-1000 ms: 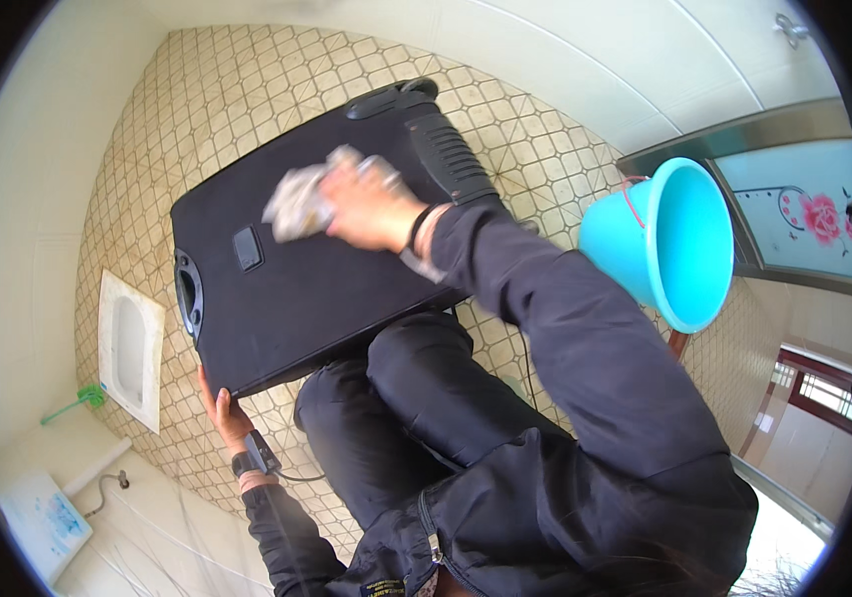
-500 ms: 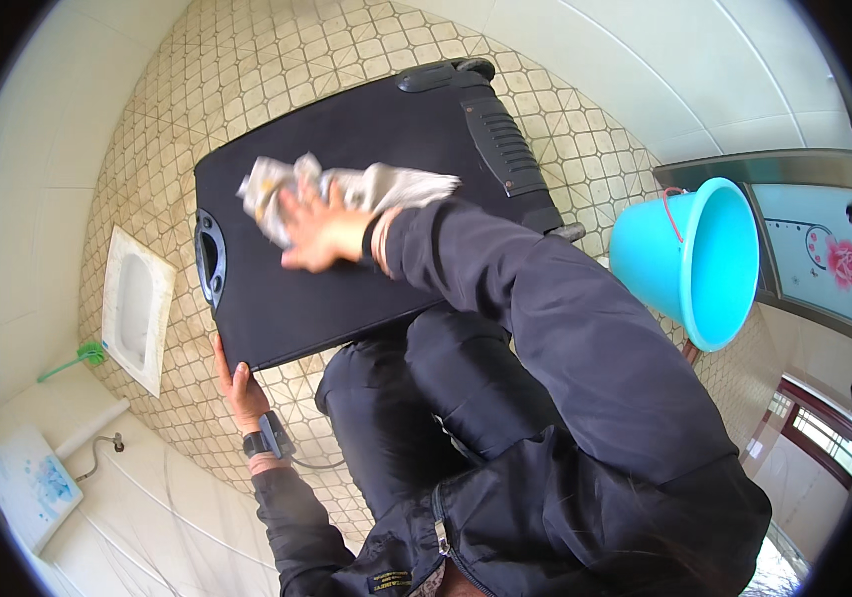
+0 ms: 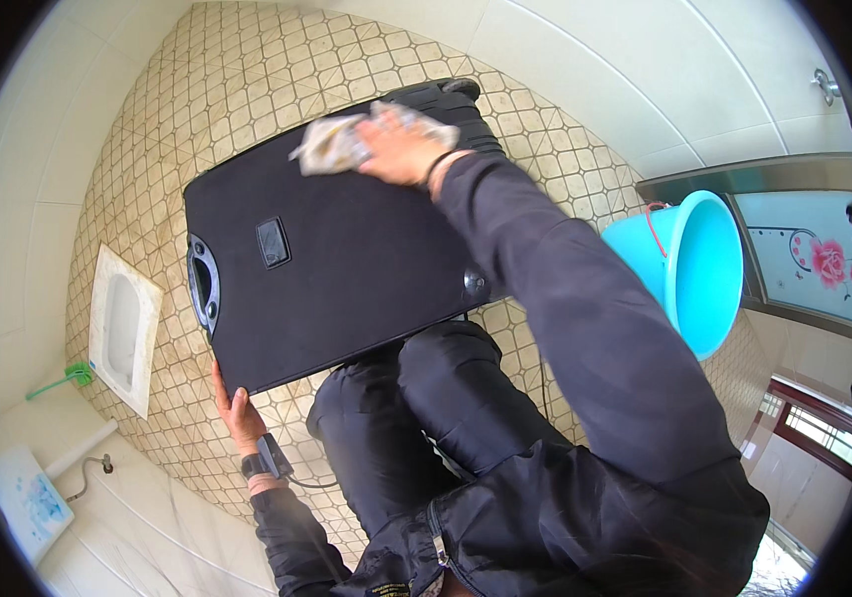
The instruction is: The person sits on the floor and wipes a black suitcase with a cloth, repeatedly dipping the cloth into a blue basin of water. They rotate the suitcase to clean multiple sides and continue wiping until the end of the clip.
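A black fabric suitcase (image 3: 336,254) lies flat on the tiled floor in front of my knees. My right hand (image 3: 398,149) presses a crumpled pale cloth (image 3: 331,147) onto its upper face, near the far edge toward the wheeled end. The cloth spreads out on both sides of the fingers, and hand and cloth are slightly blurred. At the near left corner, my left hand (image 3: 239,413) grips the suitcase's edge, thumb up and some fingers hidden. A small dark rectangular plate (image 3: 273,243) shows on the suitcase, and a carrying handle (image 3: 205,283) is on its left side.
A turquoise bucket (image 3: 650,249) with a red handle stands at the right beside a flower-patterned glass panel (image 3: 804,254). On the left are a squat toilet (image 3: 125,328), a green brush (image 3: 78,374) and a white cistern (image 3: 28,502). Tiled walls close in the far side.
My right hand and the cloth have moved right and away, uncovering the dark plate. The left hand stays at the corner. The suitcase's near edge sits slightly lower in view.
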Demonstrator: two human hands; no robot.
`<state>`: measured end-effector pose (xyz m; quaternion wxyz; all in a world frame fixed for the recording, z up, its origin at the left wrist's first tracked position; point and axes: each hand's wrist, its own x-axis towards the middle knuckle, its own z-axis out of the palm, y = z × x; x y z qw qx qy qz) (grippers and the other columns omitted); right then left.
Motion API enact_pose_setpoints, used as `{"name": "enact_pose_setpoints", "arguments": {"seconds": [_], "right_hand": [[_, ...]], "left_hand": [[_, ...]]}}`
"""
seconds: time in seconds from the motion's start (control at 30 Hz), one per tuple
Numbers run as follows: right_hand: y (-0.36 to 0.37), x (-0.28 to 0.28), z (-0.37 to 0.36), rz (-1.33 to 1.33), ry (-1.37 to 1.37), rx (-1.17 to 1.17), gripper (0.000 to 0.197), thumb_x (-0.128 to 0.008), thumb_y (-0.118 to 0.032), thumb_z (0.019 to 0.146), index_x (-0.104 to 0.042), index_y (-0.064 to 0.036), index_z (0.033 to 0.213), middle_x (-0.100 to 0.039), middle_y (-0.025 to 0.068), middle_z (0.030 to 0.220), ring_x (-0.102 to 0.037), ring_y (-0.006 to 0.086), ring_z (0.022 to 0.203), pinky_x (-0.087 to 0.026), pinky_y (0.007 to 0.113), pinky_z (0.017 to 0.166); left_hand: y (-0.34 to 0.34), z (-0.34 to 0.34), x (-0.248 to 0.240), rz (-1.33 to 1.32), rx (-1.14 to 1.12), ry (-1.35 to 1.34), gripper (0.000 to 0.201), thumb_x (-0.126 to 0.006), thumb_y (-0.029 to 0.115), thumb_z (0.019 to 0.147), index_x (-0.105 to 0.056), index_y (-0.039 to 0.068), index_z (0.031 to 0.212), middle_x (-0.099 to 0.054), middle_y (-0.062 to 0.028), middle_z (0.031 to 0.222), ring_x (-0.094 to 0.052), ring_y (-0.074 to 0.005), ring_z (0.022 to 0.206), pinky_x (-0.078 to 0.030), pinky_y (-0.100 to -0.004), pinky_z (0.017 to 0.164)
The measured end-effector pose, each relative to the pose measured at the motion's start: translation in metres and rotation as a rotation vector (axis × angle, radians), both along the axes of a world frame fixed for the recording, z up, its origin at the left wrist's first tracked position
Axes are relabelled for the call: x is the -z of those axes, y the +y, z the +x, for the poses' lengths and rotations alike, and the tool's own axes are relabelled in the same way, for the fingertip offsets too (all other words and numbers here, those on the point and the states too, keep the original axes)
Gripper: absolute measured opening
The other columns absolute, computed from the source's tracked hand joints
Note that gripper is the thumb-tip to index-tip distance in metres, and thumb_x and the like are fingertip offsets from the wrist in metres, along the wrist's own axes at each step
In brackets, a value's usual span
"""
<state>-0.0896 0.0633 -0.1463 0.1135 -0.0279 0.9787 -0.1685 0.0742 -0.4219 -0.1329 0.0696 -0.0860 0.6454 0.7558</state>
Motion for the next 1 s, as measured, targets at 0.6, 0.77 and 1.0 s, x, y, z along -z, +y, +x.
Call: {"name": "enact_pose_setpoints", "arguments": {"seconds": [0.6,0.77,1.0], "right_hand": [[0.159,-0.015,0.207,-0.634,-0.646,0.541,0.045,-0.045,-0.045,0.098,-0.063,-0.0054,0.106,-0.067,0.0082,0.093,-0.062,0.0223,0.086,-0.047,0.038,0.076],[0.115,-0.053,0.204,0.044,-0.451,0.137,0.040,-0.049,-0.034,0.090,-0.071,-0.0034,0.101,-0.069,0.0155,0.109,-0.067,0.0336,0.098,-0.051,0.044,0.079],[0.026,-0.076,0.224,0.377,-0.311,0.029,0.025,-0.060,-0.021,0.082,-0.076,-0.0116,0.099,-0.072,0.0109,0.104,-0.067,0.0327,0.100,-0.051,0.048,0.082]], "left_hand": [[-0.008,-0.002,0.005,0.020,0.070,-0.008,0.075,-0.062,0.010,0.081,-0.034,0.004,0.151,-0.035,-0.0117,0.153,-0.034,-0.0244,0.140,-0.022,-0.0363,0.116],[-0.010,-0.004,0.005,0.004,0.058,-0.027,0.073,-0.058,0.009,0.082,-0.034,0.005,0.151,-0.032,-0.0110,0.155,-0.031,-0.0237,0.141,-0.021,-0.0357,0.116],[-0.016,-0.007,0.013,0.024,0.084,-0.024,0.075,-0.059,0.010,0.081,-0.034,0.007,0.151,-0.033,-0.0116,0.155,-0.032,-0.0239,0.140,-0.022,-0.0347,0.116]]}}
